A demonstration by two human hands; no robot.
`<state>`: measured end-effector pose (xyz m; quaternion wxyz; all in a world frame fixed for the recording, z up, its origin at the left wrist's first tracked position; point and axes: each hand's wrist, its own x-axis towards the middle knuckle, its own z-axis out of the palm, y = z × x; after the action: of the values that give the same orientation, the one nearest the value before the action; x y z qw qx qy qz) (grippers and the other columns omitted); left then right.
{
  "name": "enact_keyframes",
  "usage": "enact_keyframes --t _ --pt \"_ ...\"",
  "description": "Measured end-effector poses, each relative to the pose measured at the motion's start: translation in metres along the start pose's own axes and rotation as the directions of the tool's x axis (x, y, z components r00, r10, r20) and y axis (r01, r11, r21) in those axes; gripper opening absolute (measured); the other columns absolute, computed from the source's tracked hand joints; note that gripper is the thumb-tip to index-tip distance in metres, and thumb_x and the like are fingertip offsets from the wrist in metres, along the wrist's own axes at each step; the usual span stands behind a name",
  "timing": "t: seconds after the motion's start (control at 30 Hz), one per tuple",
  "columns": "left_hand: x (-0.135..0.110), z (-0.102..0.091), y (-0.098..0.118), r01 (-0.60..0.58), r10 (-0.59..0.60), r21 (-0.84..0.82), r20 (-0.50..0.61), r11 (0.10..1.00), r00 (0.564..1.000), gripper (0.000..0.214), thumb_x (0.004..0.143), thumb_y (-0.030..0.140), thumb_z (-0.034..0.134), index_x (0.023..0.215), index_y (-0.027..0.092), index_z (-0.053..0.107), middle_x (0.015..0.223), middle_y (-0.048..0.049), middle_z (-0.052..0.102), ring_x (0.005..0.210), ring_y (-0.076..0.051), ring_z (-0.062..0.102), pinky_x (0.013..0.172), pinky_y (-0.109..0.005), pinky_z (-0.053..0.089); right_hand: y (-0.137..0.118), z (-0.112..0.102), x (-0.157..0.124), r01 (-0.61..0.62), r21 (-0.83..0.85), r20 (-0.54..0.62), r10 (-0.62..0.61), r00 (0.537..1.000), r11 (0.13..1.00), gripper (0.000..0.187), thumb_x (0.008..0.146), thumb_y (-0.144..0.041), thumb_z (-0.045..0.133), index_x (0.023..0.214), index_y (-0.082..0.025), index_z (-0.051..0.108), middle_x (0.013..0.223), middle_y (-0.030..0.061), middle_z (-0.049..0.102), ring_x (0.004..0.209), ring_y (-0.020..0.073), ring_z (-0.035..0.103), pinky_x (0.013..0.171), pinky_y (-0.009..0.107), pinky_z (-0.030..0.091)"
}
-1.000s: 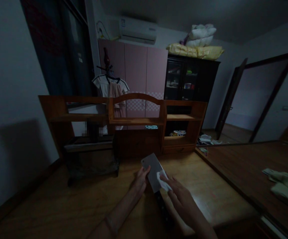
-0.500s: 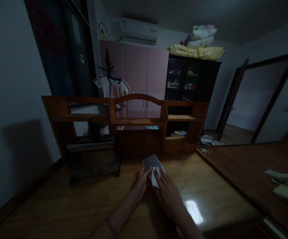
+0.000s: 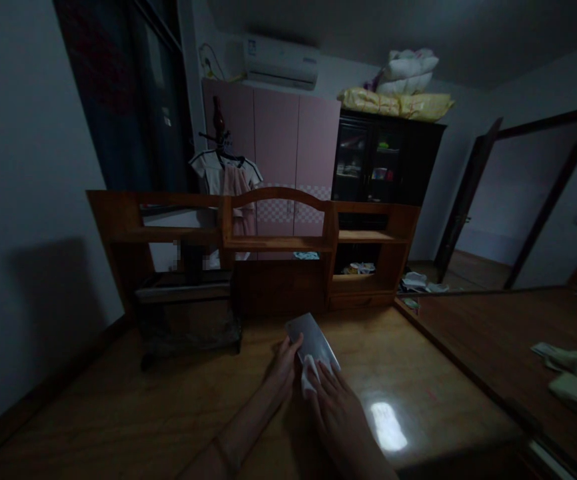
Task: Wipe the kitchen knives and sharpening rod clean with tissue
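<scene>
A cleaver with a broad grey blade [image 3: 312,337] lies flat on the wooden desk [image 3: 168,400], its blade end pointing away from me. My left hand [image 3: 282,368] rests against the blade's left edge, fingers curled onto it. My right hand [image 3: 336,410] lies over the near part of the blade and presses a small white cloth [image 3: 308,371] onto the metal. The knife's handle is hidden under my right hand.
A wooden shelf unit [image 3: 273,243] stands along the desk's back edge, with a dark tray [image 3: 186,290] at its left. A darker table [image 3: 508,347] on the right carries folded pale cloth [image 3: 573,373]. Pink wardrobe, dark cabinet and an open doorway lie behind.
My right hand slid the white cloth up the blade toward its far end, then back a little toward me. The left hand stayed on the blade's edge.
</scene>
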<state>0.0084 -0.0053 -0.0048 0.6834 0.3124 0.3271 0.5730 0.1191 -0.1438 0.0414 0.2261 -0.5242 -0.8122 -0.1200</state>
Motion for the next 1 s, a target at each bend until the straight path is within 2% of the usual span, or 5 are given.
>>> enact_keyframes --t 0.27,0.43,0.63,0.8,1.0 --pt "-0.004 0.004 0.008 -0.043 0.04 0.057 0.046 0.997 0.998 0.047 0.065 0.04 0.075 0.105 0.018 0.063 0.113 -0.0116 0.064 0.1 -0.024 0.061 0.086 -0.032 0.045 0.022 -0.005 -0.033 0.006 -0.025 -0.071 -0.008 0.997 1.0 0.038 0.094 -0.014 0.032 0.12 -0.017 0.058 0.121 0.0083 0.062 0.115 0.02 0.055 0.106 0.042 0.038" --pt "-0.006 0.009 0.013 -0.033 0.029 0.051 0.089 0.998 0.996 0.049 0.066 0.038 0.074 0.11 0.019 0.062 0.114 -0.011 0.064 0.102 -0.024 0.061 0.088 -0.033 0.045 0.036 0.015 -0.056 0.046 -0.006 -0.157 -0.047 0.986 0.999 0.046 0.093 -0.02 0.036 0.139 -0.017 0.036 0.137 0.0083 0.046 0.128 0.0229 0.041 0.102 0.04 0.044" --pt "-0.006 0.007 0.013 -0.037 0.032 0.074 0.07 0.997 0.997 0.042 0.065 0.036 0.076 0.102 0.019 0.064 0.109 -0.0094 0.066 0.1 -0.023 0.061 0.086 -0.03 0.046 0.026 -0.001 -0.041 -0.162 0.129 -0.201 0.185 0.962 0.978 0.052 0.095 -0.02 0.026 0.146 -0.021 0.016 0.149 0.0049 0.025 0.137 0.0248 0.022 0.109 0.048 0.034" --pt "0.0 0.004 0.006 -0.045 0.04 0.066 0.068 0.997 0.997 0.044 0.064 0.038 0.076 0.101 0.018 0.064 0.103 -0.0095 0.067 0.089 -0.022 0.064 0.079 -0.03 0.047 0.017 0.007 -0.026 -0.096 0.104 -0.12 0.108 0.987 0.99 0.049 0.095 -0.022 0.033 0.144 -0.023 0.025 0.147 0.004 0.03 0.135 0.0246 0.026 0.108 0.048 0.035" --pt "0.003 -0.001 0.001 -0.043 0.037 0.061 0.09 0.997 0.995 0.043 0.067 0.04 0.074 0.103 0.018 0.063 0.107 -0.0101 0.065 0.092 -0.02 0.062 0.081 -0.029 0.046 0.012 0.029 -0.028 -0.154 0.128 -0.094 0.167 0.981 0.98 0.049 0.095 -0.027 0.037 0.143 -0.02 0.028 0.145 0.0056 0.032 0.133 0.0249 0.03 0.104 0.044 0.041"
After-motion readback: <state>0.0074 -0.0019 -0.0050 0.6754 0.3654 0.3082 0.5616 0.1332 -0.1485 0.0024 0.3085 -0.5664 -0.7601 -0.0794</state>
